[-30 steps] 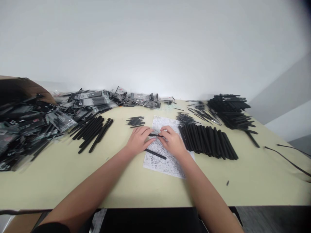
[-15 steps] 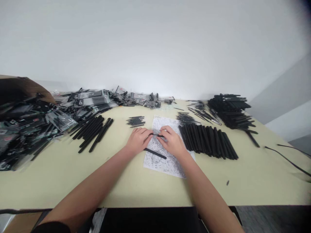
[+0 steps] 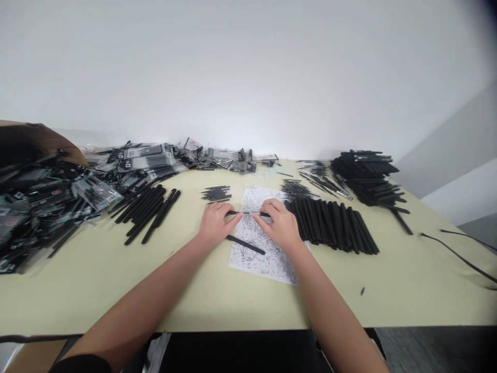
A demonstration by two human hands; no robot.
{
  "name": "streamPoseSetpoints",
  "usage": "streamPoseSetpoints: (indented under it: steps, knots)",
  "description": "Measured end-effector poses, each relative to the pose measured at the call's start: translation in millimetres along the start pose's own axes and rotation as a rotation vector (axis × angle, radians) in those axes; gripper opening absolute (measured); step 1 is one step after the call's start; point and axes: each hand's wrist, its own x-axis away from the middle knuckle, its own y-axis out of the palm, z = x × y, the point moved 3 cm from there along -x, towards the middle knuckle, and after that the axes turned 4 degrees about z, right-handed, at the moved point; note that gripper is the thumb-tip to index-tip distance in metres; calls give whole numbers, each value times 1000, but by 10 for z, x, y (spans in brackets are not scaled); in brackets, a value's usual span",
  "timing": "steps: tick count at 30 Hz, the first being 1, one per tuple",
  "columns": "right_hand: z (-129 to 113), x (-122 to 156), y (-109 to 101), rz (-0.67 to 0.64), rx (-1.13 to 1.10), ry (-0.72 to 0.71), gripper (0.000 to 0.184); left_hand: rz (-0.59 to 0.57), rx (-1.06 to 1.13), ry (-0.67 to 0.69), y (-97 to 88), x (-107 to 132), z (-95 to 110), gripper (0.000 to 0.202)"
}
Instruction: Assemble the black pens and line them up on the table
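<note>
A slim black pen refill (image 3: 248, 213) is stretched level between my two hands, above a scribbled white sheet (image 3: 248, 264). Near its left end, my left hand (image 3: 215, 221) is closed, the thumb pressing toward the refill's middle. My right hand (image 3: 280, 221) pinches the right part, its thumb pointing inward too. Just below the hands lies a black pen barrel (image 3: 246, 245) across the paper, its left end close to my left hand. My fingers cover parts of the refill.
Black pens (image 3: 149, 210) lie left, and a row of black barrels (image 3: 334, 225) lies right. Small refill piles (image 3: 216, 194) sit behind the hands. Plastic packets (image 3: 143, 155) heap at the back left beside a box (image 3: 58, 140). More black pens (image 3: 365, 176) are stacked back right, near cables (image 3: 458, 254).
My hands have shifted slightly, the left one to the left, exposing more of the refill. Both thumbs now point inward along it. The barrel on the paper stays put.
</note>
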Motion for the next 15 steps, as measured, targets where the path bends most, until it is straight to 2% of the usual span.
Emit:
streamPoseSetpoints:
  steps: [9, 12, 15]
  knots:
    - [100, -9, -47, 75, 77, 98, 27, 79, 116, -161, -26, -8, -91, 29]
    - [92, -7, -36, 24, -13, 119, 24, 75, 114, -170, -25, -7, -93, 30]
    - [18, 1, 11, -99, -136, 119, 35, 60, 98, -165, -30, -6, -74, 32]
